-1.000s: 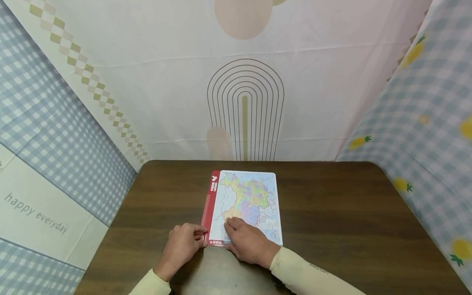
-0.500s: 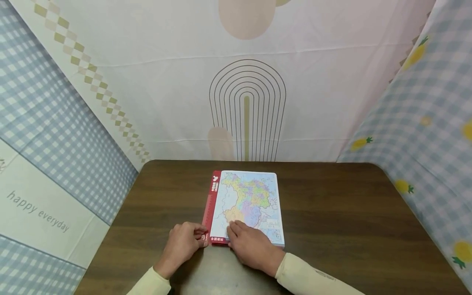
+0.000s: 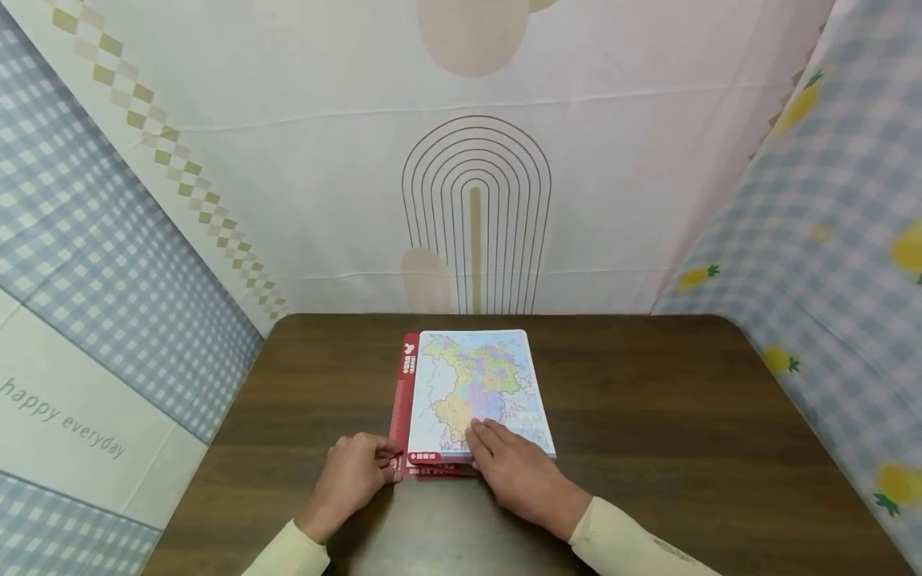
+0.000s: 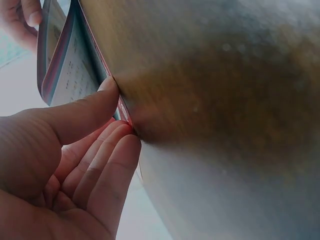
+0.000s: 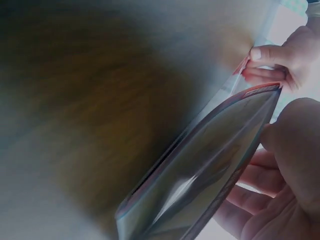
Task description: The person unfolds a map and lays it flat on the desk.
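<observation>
A colourful map sheet (image 3: pixel 450 384) lies over a lower red-edged map (image 3: pixel 403 400), both near the table's middle. My left hand (image 3: pixel 356 472) pinches the lower map's near left corner; in the left wrist view thumb and fingertips meet at its edge. At the upper sheet's near edge, my right hand (image 3: pixel 522 480) holds it, fingers flat on top. The sheet's near side is raised, bowing away from the lower map. Its glossy underside (image 5: pixel 200 185) shows in the right wrist view. The right thumb's exact contact is hard to make out.
The brown wooden table (image 3: pixel 648 416) extends on both sides of the maps. A pale patterned cloth (image 3: pixel 612 200) hangs behind its far edge. Checked cloths hang at the left (image 3: pixel 108 216) and right (image 3: pixel 828 264).
My right hand has moved a little to the right along the near edge. The upper sheet's near edge has risen, leaving a gap above the lower map. My left hand has stayed at the corner.
</observation>
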Demonstrator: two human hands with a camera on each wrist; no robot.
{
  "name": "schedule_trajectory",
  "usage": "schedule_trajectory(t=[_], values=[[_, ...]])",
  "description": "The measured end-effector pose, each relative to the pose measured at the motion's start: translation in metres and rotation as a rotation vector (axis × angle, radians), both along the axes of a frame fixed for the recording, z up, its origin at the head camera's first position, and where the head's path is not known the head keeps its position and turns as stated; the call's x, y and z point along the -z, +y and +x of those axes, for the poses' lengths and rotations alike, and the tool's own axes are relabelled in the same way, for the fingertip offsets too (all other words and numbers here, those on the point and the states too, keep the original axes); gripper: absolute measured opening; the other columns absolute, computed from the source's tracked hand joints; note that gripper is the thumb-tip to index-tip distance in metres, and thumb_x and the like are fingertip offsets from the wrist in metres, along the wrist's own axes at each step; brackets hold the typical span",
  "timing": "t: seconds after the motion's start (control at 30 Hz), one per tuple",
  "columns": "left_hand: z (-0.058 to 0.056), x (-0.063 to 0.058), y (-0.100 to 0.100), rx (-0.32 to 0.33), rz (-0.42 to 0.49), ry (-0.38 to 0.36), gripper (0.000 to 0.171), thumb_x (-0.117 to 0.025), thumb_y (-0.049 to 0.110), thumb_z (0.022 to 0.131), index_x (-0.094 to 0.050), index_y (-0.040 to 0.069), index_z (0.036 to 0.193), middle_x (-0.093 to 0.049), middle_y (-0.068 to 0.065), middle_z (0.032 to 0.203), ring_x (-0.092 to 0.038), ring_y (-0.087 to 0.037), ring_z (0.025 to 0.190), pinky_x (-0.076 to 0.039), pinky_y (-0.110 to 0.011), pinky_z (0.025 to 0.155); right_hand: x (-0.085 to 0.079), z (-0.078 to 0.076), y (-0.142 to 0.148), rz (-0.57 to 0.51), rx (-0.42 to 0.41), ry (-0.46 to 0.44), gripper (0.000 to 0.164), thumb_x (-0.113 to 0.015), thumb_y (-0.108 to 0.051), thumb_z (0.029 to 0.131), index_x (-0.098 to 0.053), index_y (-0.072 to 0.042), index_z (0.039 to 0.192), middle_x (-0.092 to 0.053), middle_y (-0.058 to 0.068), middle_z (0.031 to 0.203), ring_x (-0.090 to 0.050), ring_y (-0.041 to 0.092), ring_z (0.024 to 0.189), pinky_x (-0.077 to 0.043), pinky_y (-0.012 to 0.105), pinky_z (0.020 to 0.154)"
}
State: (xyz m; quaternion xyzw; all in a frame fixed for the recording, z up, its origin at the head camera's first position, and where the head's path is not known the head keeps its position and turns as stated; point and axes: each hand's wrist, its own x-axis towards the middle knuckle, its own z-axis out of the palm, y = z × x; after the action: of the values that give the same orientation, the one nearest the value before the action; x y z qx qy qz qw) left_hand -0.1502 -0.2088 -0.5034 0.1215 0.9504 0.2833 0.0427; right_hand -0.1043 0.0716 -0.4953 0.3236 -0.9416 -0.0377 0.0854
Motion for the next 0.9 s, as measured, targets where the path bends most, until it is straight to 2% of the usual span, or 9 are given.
schedule_trajectory(t=[0.23, 0.43, 0.63, 0.77, 0.9], values=[[-0.001, 0.0, 0.0, -0.003, -0.006, -0.016, 0.026, -0.097, 0.014, 0.075, -0.085, 0.012, 0.098, -0.082, 0.0, 0.092, -0.073, -0.006, 0.08, -0.061, -0.035, 0.073, 0.006, 0.008, 0.025, 0.008, -0.019, 0.067, 0.043, -0.065, -0.009, 0.103, -0.061, -0.002, 0.146, -0.063, 0.015, 0.149, -0.062, 0.029, 0.136, -0.057, 0.039, 0.105], [-0.002, 0.0, -0.001, 0.004, -0.01, -0.017, 0.024, -0.096, 0.014, 0.076, -0.085, 0.013, 0.097, -0.082, 0.001, 0.091, -0.073, -0.006, 0.08, -0.06, -0.035, 0.072, 0.009, 0.011, 0.038, -0.019, -0.004, 0.08, 0.04, -0.067, -0.007, 0.101, -0.064, -0.003, 0.141, -0.066, 0.014, 0.143, -0.065, 0.029, 0.13, -0.061, 0.04, 0.097], [-0.004, -0.001, 0.001, 0.007, -0.029, -0.016, 0.024, -0.096, 0.015, 0.076, -0.085, 0.014, 0.097, -0.082, 0.002, 0.091, -0.073, -0.006, 0.08, -0.06, -0.035, 0.071, 0.004, 0.008, 0.046, -0.048, 0.001, 0.105, 0.041, -0.071, -0.006, 0.099, -0.065, -0.002, 0.139, -0.068, 0.013, 0.14, -0.067, 0.027, 0.127, -0.06, 0.04, 0.099], [-0.005, -0.002, 0.0, 0.006, -0.044, -0.008, 0.023, -0.097, 0.016, 0.074, -0.085, 0.016, 0.094, -0.081, 0.005, 0.087, -0.07, -0.005, 0.078, -0.058, -0.034, 0.07, -0.007, 0.004, 0.054, -0.137, 0.017, 0.061, 0.048, -0.074, 0.002, 0.093, -0.064, -0.001, 0.14, -0.068, 0.014, 0.14, -0.067, 0.028, 0.127, -0.06, 0.042, 0.1], [-0.006, -0.003, -0.003, 0.002, -0.063, -0.017, 0.023, -0.097, 0.015, 0.074, -0.085, 0.015, 0.094, -0.081, 0.004, 0.086, -0.066, -0.005, 0.074, -0.057, -0.032, 0.069, -0.022, -0.001, 0.069, -0.264, 0.02, 0.024, 0.057, -0.07, 0.013, 0.084, -0.064, 0.001, 0.139, -0.069, 0.014, 0.137, -0.068, 0.028, 0.125, -0.06, 0.042, 0.099]])
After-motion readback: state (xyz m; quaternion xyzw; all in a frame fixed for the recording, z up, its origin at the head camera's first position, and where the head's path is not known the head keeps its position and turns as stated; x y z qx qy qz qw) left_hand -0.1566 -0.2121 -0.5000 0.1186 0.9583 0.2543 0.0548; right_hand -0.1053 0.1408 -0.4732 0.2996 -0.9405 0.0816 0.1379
